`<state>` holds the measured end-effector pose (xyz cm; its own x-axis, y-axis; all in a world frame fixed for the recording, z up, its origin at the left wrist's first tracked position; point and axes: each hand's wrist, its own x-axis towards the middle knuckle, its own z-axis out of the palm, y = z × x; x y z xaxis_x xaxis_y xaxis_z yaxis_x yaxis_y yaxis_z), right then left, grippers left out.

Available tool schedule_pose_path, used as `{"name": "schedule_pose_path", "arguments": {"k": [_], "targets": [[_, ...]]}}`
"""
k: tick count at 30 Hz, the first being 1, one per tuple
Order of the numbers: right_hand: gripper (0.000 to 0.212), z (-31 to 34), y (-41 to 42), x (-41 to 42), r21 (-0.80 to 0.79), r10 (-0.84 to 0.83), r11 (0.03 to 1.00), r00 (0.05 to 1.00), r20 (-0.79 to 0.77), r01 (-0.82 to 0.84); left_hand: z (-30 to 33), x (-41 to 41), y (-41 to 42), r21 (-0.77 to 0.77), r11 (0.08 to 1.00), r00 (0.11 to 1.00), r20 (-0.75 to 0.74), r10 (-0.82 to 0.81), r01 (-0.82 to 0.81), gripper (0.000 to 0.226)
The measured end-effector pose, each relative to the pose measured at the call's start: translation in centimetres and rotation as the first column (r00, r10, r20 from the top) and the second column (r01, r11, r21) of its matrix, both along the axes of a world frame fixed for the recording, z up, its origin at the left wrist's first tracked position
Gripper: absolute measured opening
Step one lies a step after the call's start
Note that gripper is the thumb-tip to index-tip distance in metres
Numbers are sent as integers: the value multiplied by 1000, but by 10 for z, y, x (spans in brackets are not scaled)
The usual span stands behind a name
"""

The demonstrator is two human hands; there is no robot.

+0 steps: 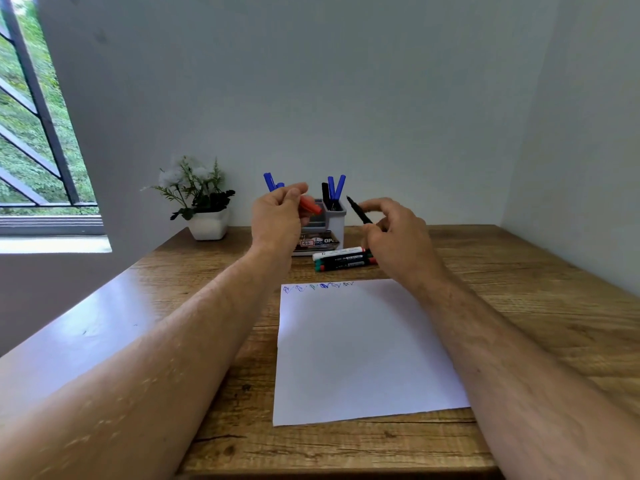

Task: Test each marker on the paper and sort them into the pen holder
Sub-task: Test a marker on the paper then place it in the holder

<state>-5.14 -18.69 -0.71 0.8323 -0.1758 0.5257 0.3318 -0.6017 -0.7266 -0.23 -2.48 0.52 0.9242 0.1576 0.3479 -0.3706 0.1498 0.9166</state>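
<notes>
My left hand (pixel 278 216) is raised in front of the pen holder (pixel 334 220) and grips a red marker cap (pixel 310 205). A little to its right, my right hand (pixel 394 233) holds an uncapped thin black marker (pixel 359 211), tip pointing up and left. The two hands are apart. The grey-white holder has blue markers (pixel 337 187) and a black one standing in its right part, and more blue markers (pixel 270 181) behind my left hand. Three markers (pixel 343 258) lie on the table in front of it. The white paper (pixel 363 348) has several small scribbles (pixel 318 286) along its far edge.
A wooden table (pixel 519 306) stands against a pale wall. A white pot with artificial flowers (pixel 204 202) sits at the back left. A barred window (pixel 31 116) is at the far left.
</notes>
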Motion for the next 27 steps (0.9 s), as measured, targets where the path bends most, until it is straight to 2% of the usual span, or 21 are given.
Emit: {"name": "schedule_pose_path", "arguments": {"k": [3,5,7,8,10,11,12,15,18,22,25,27], "targets": [[40,0,0,-2,218,126,970,989,-73,-107,-2,-2,-3,156,987,994,-109,-10,27,28],[40,1,0,-1,331,173,935,978,-115,-126,-3,-4,-6,361,931,991,-135,1,48,31],[38,3,0,0,459,227,879,960,-164,-129,-5,-7,-9,586,808,995,-103,-5,64,30],[33,4,0,0,494,245,860,951,-188,-124,-5,-8,-10,697,714,997,-77,-12,62,28],[18,4,-3,0,456,244,883,939,-243,-111,-7,-11,-10,864,503,1000,-17,3,13,25],[10,2,-4,-1,414,239,903,934,-267,-112,-7,-13,-10,904,427,1000,-5,12,0,23],[5,2,-5,-1,384,237,916,928,-288,-114,-6,-15,-9,924,382,1000,-14,12,8,21],[28,-1,-9,-1,309,222,944,912,-344,-114,-6,-17,-9,961,275,999,-35,-2,34,10],[23,-2,-10,-3,248,233,959,880,-413,-138,-8,-13,-7,981,191,999,-39,-23,43,7],[15,-4,-12,-4,175,249,967,841,-480,-187,-15,-6,-4,987,136,996,-79,-38,83,19],[11,-6,-13,-2,107,231,973,850,-473,-204,-19,-1,-4,992,106,997,-67,-43,71,33],[11,-8,-13,0,86,215,976,859,-464,-198,-20,1,-4,993,95,997,-66,-47,70,32]]}}
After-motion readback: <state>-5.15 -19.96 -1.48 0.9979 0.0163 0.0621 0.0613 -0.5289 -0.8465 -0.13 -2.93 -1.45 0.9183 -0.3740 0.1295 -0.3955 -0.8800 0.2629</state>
